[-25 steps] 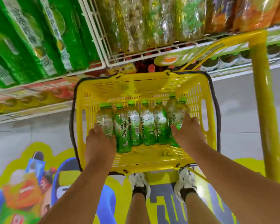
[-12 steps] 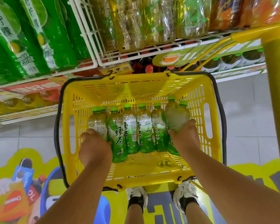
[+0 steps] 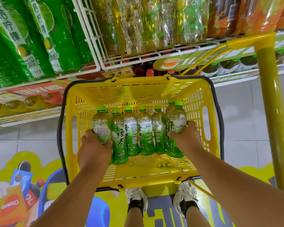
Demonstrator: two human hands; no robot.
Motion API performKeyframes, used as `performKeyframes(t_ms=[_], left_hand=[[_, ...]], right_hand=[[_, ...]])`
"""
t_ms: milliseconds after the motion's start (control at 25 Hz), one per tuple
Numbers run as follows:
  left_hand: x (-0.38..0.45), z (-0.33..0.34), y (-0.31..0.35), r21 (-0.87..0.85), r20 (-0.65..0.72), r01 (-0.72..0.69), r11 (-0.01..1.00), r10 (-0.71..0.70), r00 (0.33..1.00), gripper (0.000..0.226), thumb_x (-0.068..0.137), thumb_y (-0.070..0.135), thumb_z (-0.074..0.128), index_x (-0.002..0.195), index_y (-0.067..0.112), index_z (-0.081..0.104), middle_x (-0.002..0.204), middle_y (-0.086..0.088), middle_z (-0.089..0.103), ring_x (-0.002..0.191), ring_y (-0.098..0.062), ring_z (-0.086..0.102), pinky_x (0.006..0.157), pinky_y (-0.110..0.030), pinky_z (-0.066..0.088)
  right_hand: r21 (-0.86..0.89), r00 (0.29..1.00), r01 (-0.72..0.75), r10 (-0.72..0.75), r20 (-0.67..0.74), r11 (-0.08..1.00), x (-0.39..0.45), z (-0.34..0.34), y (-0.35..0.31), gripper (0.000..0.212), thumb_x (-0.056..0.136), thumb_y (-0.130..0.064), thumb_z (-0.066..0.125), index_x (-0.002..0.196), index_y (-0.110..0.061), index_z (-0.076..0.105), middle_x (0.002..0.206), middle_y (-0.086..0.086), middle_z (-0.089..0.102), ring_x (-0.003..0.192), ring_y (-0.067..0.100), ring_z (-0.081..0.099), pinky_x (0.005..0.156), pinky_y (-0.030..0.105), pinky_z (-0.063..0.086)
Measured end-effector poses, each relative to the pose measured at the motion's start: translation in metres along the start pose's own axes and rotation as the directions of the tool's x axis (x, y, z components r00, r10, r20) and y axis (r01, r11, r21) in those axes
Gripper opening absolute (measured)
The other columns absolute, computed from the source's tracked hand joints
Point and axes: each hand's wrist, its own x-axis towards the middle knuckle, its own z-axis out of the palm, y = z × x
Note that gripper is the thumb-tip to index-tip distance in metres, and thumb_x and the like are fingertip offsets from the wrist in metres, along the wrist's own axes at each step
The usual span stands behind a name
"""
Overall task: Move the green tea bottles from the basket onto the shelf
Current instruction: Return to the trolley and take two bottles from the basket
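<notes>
Several green tea bottles point(image 3: 144, 133) with green caps lie in a row inside a yellow basket point(image 3: 138, 89). My left hand point(image 3: 93, 149) grips the leftmost bottle point(image 3: 100, 124), which is raised above its neighbours. My right hand point(image 3: 185, 136) grips the rightmost bottle point(image 3: 178, 119), also raised a little. The white wire shelf point(image 3: 138, 60) runs above the basket, packed with large drink bottles.
A yellow post point(image 3: 274, 112) stands at the right of the basket. Lower shelves point(image 3: 23, 112) with orange drinks run along the left. My two shoes point(image 3: 136, 199) stand on a printed floor graphic below the basket. Grey floor tiles lie at both sides.
Both hands have closed round the end bottles and lifted them slightly out of the row. The view has shifted so the basket sits lower and more central.
</notes>
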Motion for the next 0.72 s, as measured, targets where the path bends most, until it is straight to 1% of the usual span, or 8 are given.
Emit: performKeyframes(t_ms=[160, 280, 360, 400, 480, 560, 640, 720], left_hand=[[-0.014, -0.017, 0.005, -0.142, 0.001, -0.021, 0.990, 0.021, 1.000, 0.065, 0.080, 0.040, 0.080, 0.130, 0.016, 0.045, 0.122, -0.010, 0.057, 0.100, -0.039, 0.062, 0.072, -0.044, 0.052], [-0.030, -0.040, 0.017, -0.230, 0.009, -0.042, 0.972, 0.046, 0.999, 0.064, 0.078, 0.041, 0.079, 0.129, 0.025, 0.044, 0.117, -0.007, 0.057, 0.090, -0.033, 0.063, 0.073, -0.048, 0.057], [-0.043, -0.061, 0.026, -0.276, 0.026, -0.065, 0.959, 0.075, 0.997, 0.067, 0.077, 0.043, 0.079, 0.132, 0.030, 0.043, 0.118, -0.004, 0.057, 0.090, -0.029, 0.064, 0.071, -0.045, 0.057], [-0.050, -0.074, 0.031, -0.301, 0.037, -0.063, 0.952, 0.078, 0.996, 0.069, 0.077, 0.043, 0.080, 0.133, 0.032, 0.042, 0.120, -0.003, 0.058, 0.091, -0.027, 0.064, 0.071, -0.043, 0.057], [-0.066, -0.100, 0.043, -0.350, 0.051, -0.075, 0.934, 0.099, 0.994, 0.070, 0.076, 0.043, 0.080, 0.135, 0.034, 0.042, 0.121, -0.001, 0.058, 0.092, -0.026, 0.065, 0.072, -0.040, 0.055], [-0.086, -0.130, 0.057, -0.404, 0.014, -0.107, 0.908, 0.123, 0.992, 0.066, 0.076, 0.039, 0.080, 0.132, 0.034, 0.046, 0.118, 0.001, 0.060, 0.092, -0.023, 0.065, 0.074, -0.041, 0.056], [-0.107, -0.165, 0.071, -0.450, -0.005, -0.117, 0.885, 0.128, 0.992, 0.059, 0.078, 0.035, 0.080, 0.128, 0.035, 0.048, 0.113, 0.005, 0.060, 0.090, -0.019, 0.064, 0.071, -0.037, 0.053], [-0.136, -0.200, 0.087, -0.487, -0.010, -0.129, 0.864, 0.142, 0.990, 0.053, 0.081, 0.030, 0.080, 0.123, 0.038, 0.048, 0.105, 0.012, 0.059, 0.086, -0.015, 0.062, 0.068, -0.031, 0.047]], right_hand=[[0.097, 0.996, 0.087, -0.089, 0.019, 0.992, -0.014, -0.018, -0.013, 0.068, 0.076, -0.029, 0.089, 0.131, -0.017, 0.052, 0.100, -0.005, 0.065, 0.086, 0.017, 0.064, 0.058, 0.024, 0.045], [0.167, 0.990, 0.112, -0.124, 0.060, 0.980, -0.036, -0.039, -0.025, 0.062, 0.075, -0.030, 0.090, 0.127, -0.024, 0.059, 0.100, -0.010, 0.069, 0.086, 0.006, 0.066, 0.068, 0.028, 0.052], [0.218, 0.985, 0.127, -0.150, 0.090, 0.968, -0.059, -0.053, -0.036, 0.065, 0.073, -0.032, 0.091, 0.129, -0.027, 0.060, 0.105, -0.010, 0.072, 0.090, 0.008, 0.069, 0.077, 0.034, 0.058], [0.233, 0.982, 0.137, -0.163, 0.098, 0.963, -0.072, -0.063, -0.044, 0.066, 0.072, -0.033, 0.092, 0.129, -0.028, 0.059, 0.108, -0.009, 0.072, 0.092, 0.010, 0.070, 0.078, 0.034, 0.058], [0.259, 0.975, 0.156, -0.191, 0.117, 0.953, -0.098, -0.082, -0.057, 0.064, 0.074, -0.032, 0.091, 0.129, -0.029, 0.059, 0.112, -0.008, 0.071, 0.093, 0.009, 0.070, 0.075, 0.028, 0.056], [0.293, 0.965, 0.187, -0.232, 0.126, 0.937, -0.126, -0.101, -0.076, 0.061, 0.076, -0.030, 0.089, 0.128, -0.030, 0.058, 0.114, -0.008, 0.070, 0.095, 0.007, 0.069, 0.073, 0.022, 0.052], [0.309, 0.955, 0.218, -0.267, 0.125, 0.926, -0.158, -0.125, -0.095, 0.058, 0.077, -0.032, 0.089, 0.125, -0.036, 0.057, 0.114, -0.011, 0.069, 0.096, 0.006, 0.068, 0.076, 0.024, 0.051], [0.323, 0.947, 0.246, -0.297, 0.119, 0.914, -0.191, -0.150, -0.113, 0.055, 0.079, -0.030, 0.088, 0.118, -0.044, 0.052, 0.108, -0.018, 0.067, 0.094, 0.000, 0.065, 0.078, 0.026, 0.051]])
